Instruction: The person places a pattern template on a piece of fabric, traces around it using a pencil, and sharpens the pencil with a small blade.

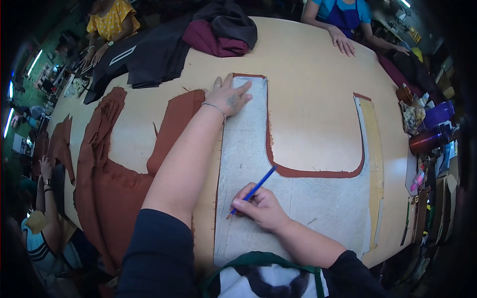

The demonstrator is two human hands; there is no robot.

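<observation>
The left hand [228,98] lies spread on the top of the grey pattern [313,203], upper centre; the right hand [264,209], well apart, grips a blue pencil [259,185], lower centre. Rust-brown cloth [318,174] edges the pattern.

The place looks like a garment workshop: a broad worktable [293,42] carries a pale pattern template [318,208] over rust-brown cloth [278,171], with dark cut fabric panels [154,57] stacked nearby. A person in a polka-dot top [112,21] and another in a blue apron [344,17] are across it; fluorescent tubes [35,63] glow at the side.
</observation>
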